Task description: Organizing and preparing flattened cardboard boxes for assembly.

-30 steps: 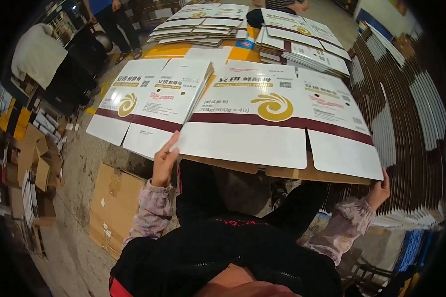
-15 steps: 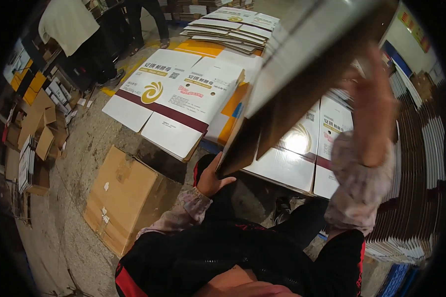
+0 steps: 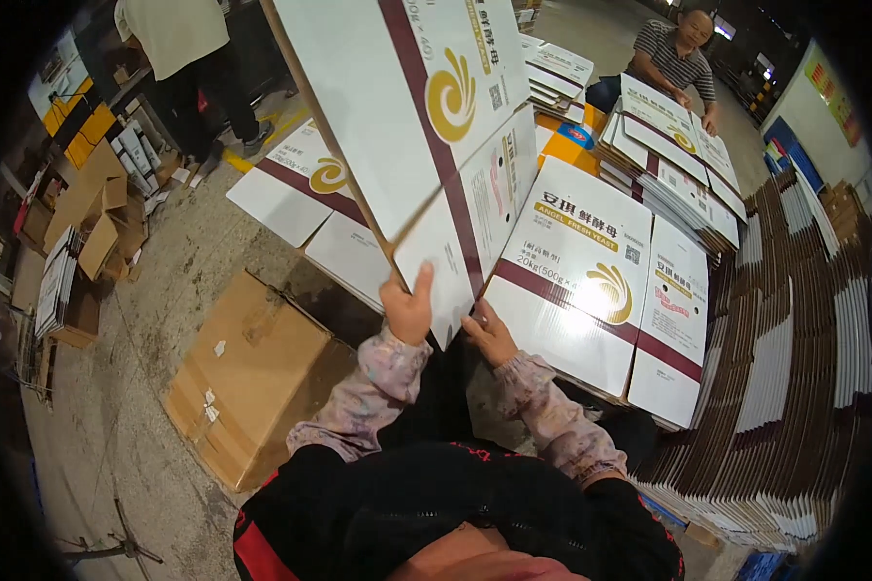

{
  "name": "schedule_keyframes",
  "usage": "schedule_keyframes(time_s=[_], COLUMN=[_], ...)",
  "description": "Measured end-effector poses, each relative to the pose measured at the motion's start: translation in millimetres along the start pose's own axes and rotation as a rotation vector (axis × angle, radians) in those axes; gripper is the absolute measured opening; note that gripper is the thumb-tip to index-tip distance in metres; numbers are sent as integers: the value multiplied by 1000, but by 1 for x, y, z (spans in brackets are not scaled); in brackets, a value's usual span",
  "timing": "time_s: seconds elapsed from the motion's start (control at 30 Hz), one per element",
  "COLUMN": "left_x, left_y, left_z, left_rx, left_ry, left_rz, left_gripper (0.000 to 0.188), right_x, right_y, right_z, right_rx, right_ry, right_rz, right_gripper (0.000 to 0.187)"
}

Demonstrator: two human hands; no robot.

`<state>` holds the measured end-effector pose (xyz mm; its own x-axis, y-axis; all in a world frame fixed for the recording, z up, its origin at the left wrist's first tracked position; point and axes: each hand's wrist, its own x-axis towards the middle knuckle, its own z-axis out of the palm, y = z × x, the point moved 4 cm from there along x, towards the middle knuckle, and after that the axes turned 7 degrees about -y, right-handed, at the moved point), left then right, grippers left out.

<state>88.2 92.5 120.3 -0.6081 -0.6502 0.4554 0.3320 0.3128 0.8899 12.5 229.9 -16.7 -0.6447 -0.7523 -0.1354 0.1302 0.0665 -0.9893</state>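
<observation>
Left hand (image 3: 409, 305) is gripping the lower left edge of a printed carton sheet (image 3: 417, 165), thumb lying on the white face, other fingers going behind. Right hand (image 3: 492, 334) is closing on the same sheet's lower right edge, near the bottom corner; its fingertips are partly hiding. Sheet is standing steeply tilted, upper centre of the frame, running out past the top edge. Can't tell if it's one layer or more.

Obstructions: the sheet is covering part of the left stack (image 3: 305, 189) of flat cartons and most of what's lying behind it. Right stack (image 3: 572, 261) is sitting just beside the sheet, centre right, glare washing out part of its print.

Beyond that, a far right stack (image 3: 669, 145) is lying upper right, with a co-worker (image 3: 673, 63) leaning behind it, hands near its far edge. Small far stack (image 3: 557, 73) is showing upper centre; an orange patch (image 3: 567, 140) is peeking out between stacks.

Right side: a long row of flattened cartons (image 3: 785, 387) is standing on edge, crowding the right stack.

Left side: a taped brown box (image 3: 252, 378) is sitting on the floor (image 3: 116, 407) below the left stack, near the left forearm. Open brown boxes (image 3: 102, 208) are cluttering the frame's left. A person in a pale top (image 3: 174, 39) is standing upper left, head out of frame.
</observation>
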Motion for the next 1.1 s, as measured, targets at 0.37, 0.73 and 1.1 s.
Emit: schedule_keyframes(time_s=[0.37, 0.73, 1.1], left_x=[45, 69, 35], left_y=[-4, -130, -179], left_z=[-73, -127, -124], left_rx=[-232, 71, 176], left_ry=[89, 429, 474], left_rz=[-47, -146, -322], left_gripper=[20, 50, 61], right_x=[28, 88, 100], right_y=[-43, -50, -19], right_z=[59, 62, 63], right_rx=[175, -59, -185], right_ry=[-14, 12, -47], right_rz=[-77, -121, -5], right_gripper=[93, 97, 93])
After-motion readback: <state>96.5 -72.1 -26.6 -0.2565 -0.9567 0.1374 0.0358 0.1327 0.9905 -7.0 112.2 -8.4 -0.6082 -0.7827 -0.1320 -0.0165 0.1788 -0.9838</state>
